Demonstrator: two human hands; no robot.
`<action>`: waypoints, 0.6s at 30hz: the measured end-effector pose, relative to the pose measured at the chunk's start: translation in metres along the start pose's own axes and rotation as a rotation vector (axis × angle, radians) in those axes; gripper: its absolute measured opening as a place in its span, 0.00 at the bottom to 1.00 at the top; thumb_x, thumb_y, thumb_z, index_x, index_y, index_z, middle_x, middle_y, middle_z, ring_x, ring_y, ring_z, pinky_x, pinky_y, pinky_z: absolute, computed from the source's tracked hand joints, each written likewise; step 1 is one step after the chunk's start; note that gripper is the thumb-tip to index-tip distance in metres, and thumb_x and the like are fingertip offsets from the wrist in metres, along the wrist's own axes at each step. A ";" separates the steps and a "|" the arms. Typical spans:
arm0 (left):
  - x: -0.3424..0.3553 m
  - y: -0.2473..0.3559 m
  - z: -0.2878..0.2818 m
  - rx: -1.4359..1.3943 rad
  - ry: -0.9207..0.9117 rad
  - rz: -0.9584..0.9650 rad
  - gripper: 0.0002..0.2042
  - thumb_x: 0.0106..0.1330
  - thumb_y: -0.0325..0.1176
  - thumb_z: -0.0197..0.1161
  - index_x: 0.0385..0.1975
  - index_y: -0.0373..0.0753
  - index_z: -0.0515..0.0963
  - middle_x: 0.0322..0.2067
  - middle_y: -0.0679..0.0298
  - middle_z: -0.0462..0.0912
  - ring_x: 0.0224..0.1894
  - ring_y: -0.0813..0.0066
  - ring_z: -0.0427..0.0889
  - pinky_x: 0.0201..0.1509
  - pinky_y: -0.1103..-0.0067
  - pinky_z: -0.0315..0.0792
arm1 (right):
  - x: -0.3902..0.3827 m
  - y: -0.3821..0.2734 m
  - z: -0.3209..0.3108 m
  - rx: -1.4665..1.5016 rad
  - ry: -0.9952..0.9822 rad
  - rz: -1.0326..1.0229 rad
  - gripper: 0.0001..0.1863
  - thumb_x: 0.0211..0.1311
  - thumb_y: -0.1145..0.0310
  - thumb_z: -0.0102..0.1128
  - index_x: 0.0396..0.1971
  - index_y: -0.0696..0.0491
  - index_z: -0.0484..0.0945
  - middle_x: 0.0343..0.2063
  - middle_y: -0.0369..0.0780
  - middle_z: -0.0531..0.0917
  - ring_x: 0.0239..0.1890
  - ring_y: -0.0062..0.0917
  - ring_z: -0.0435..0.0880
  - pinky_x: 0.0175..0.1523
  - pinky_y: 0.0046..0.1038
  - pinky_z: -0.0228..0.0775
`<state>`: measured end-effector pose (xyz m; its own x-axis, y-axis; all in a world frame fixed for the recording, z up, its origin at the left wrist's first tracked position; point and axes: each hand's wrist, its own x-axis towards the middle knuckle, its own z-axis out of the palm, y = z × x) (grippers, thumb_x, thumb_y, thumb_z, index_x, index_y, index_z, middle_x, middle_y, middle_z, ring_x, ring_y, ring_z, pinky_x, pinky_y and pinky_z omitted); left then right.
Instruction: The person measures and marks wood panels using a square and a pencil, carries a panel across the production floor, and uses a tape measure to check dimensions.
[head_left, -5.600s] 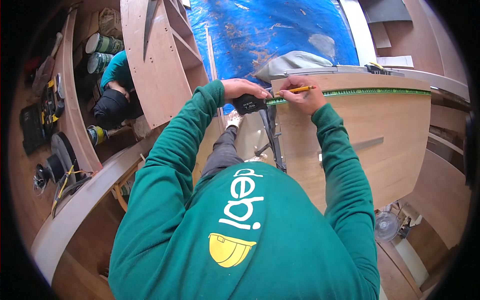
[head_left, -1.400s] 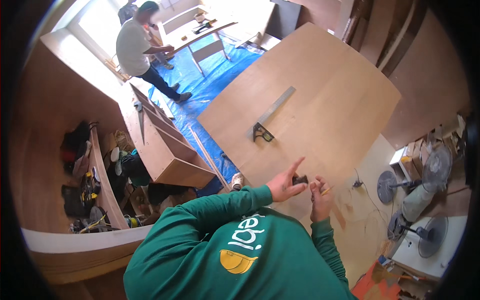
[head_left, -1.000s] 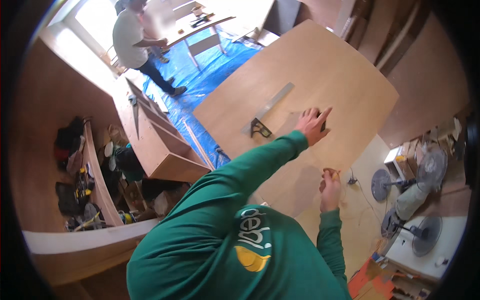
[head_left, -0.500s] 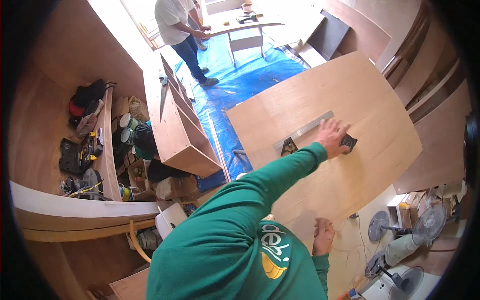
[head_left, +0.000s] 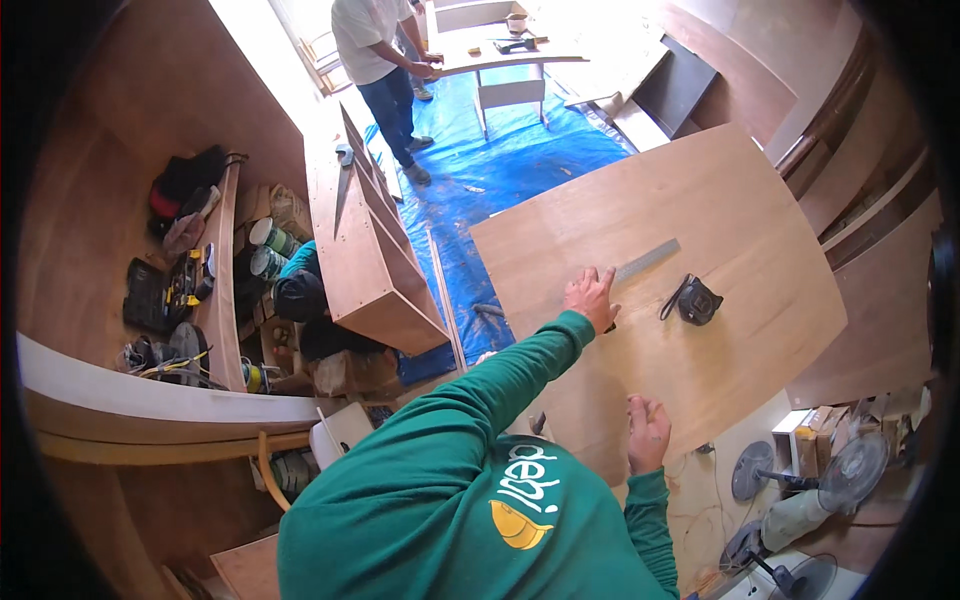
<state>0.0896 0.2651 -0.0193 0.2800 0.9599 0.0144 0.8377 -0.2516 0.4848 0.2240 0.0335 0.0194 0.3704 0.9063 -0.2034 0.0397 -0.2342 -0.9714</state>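
Note:
A large plywood panel [head_left: 760,370] lies before me. My left hand [head_left: 592,298] is closed over the head end of a combination square, whose steel blade [head_left: 650,258] points away to the right; the fingers hide the head. To the right of it, a black tape measure [head_left: 697,301] with a wrist strap rests on the panel, touched by neither hand. My right hand [head_left: 648,432] is at the panel's near edge, its fingers curled; what they hold, if anything, cannot be made out.
A wooden shelf unit [head_left: 350,240] with a handsaw [head_left: 342,180] on it stands left. Beyond, a person [head_left: 385,80] works at a table [head_left: 510,62] above a blue tarp [head_left: 540,150]. Fans [head_left: 855,470] stand at lower right. A person's dark cap [head_left: 298,294] shows behind the shelf.
My left hand has left the tape measure and moved left onto the square's head. The tape measure now lies uncovered. My right hand has come slightly up, and the view has shifted a little.

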 end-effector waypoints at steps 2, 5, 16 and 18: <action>0.010 -0.002 -0.004 -0.026 -0.033 -0.011 0.32 0.58 0.47 0.71 0.61 0.43 0.71 0.57 0.50 0.72 0.63 0.52 0.70 0.57 0.60 0.71 | 0.011 -0.011 0.012 0.000 -0.020 -0.034 0.08 0.72 0.68 0.61 0.38 0.58 0.82 0.30 0.30 0.78 0.33 0.13 0.73 0.39 0.17 0.66; 0.022 -0.013 -0.003 -0.113 -0.094 -0.018 0.26 0.57 0.42 0.71 0.54 0.41 0.73 0.52 0.50 0.76 0.59 0.51 0.75 0.56 0.60 0.74 | 0.020 -0.025 0.027 0.014 -0.044 -0.037 0.08 0.72 0.68 0.61 0.38 0.58 0.82 0.30 0.30 0.78 0.33 0.14 0.73 0.40 0.18 0.66; 0.056 -0.071 -0.017 -0.768 -0.208 -0.010 0.15 0.60 0.36 0.71 0.40 0.34 0.76 0.32 0.55 0.82 0.33 0.62 0.84 0.38 0.67 0.78 | 0.034 0.003 0.051 0.011 0.070 0.066 0.07 0.71 0.69 0.62 0.36 0.58 0.80 0.29 0.30 0.78 0.33 0.14 0.73 0.40 0.19 0.67; 0.072 -0.116 -0.036 -1.025 -0.149 -0.044 0.12 0.65 0.31 0.70 0.40 0.33 0.75 0.25 0.64 0.81 0.23 0.79 0.80 0.24 0.76 0.75 | 0.034 0.000 0.063 0.036 0.092 0.092 0.07 0.71 0.69 0.62 0.36 0.57 0.80 0.29 0.30 0.77 0.32 0.14 0.72 0.39 0.18 0.66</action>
<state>-0.0043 0.3677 -0.0427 0.3725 0.9230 -0.0966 0.0675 0.0768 0.9948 0.1784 0.0858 0.0047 0.4543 0.8452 -0.2814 -0.0309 -0.3007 -0.9532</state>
